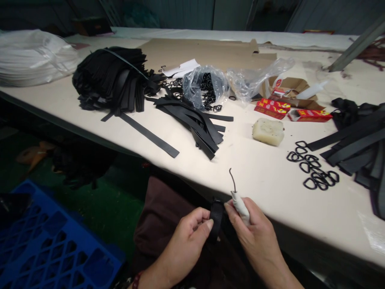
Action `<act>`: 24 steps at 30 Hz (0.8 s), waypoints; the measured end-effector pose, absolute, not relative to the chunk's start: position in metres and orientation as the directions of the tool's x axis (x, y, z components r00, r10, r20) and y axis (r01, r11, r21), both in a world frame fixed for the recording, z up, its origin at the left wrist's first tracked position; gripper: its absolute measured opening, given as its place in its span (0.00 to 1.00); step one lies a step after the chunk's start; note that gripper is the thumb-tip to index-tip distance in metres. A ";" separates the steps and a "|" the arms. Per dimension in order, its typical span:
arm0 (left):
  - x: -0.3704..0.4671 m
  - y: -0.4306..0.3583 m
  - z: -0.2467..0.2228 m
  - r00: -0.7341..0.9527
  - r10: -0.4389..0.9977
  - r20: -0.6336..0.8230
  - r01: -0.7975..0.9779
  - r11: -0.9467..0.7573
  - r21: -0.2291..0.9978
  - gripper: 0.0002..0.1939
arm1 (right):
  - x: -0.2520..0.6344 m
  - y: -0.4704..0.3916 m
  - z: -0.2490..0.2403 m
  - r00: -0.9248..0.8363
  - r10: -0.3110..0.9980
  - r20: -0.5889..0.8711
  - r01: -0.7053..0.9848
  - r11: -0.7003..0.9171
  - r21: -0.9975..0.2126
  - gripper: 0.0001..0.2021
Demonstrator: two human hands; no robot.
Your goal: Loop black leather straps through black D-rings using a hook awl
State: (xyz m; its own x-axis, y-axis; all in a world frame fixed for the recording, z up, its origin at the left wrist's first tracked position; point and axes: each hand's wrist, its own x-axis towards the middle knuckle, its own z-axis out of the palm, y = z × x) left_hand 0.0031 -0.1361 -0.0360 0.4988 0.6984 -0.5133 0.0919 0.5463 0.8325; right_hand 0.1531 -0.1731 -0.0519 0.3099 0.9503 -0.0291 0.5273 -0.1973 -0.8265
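My left hand (192, 237) pinches a black strap (216, 218) between thumb and fingers, just off the table's front edge. The strap looks folded over, and a small black piece, perhaps a ring, shows at its top. In my right hand (255, 230) is a hooked awl (240, 204) with a white wrapped handle, its thin curved tip pointing up. The right thumb and forefinger are close beside the strap; whether they touch it I cannot tell. Beyond my hands lie loose black straps (192, 120) and a pale wax block (268, 131).
Black D-rings (315, 172) lie at the right near more straps (355, 144). A plastic bag (207, 88) holds more rings. Behind the wax are red boxes (309, 115). A big strap bundle (111, 80) and a white coil (33, 58) stand left. A blue pallet (54, 241) is on the floor.
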 end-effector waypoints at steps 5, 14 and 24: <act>0.001 -0.140 -0.040 0.504 0.664 -0.552 -0.092 0.677 0.730 0.07 | 0.153 -0.178 -0.044 0.344 0.909 -0.236 0.307 -0.346 -0.886 0.13; 0.005 -0.140 -0.034 0.495 0.681 -0.540 -0.026 0.632 0.774 0.09 | 0.145 -0.186 -0.048 0.051 0.793 -0.607 -0.205 -0.586 -0.784 0.19; 0.009 -0.147 -0.038 0.437 0.843 -0.314 0.273 0.208 0.939 0.11 | 0.142 -0.190 -0.050 0.178 0.826 -0.535 -0.078 -0.530 -0.845 0.16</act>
State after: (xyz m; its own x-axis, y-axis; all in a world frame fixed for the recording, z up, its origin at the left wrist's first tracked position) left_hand 0.0088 -0.1474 -0.0381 0.4371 0.8430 -0.3136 0.2725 0.2081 0.9394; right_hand 0.1420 -0.1895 -0.0503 0.1775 0.8263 -0.5346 -0.0780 -0.5297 -0.8446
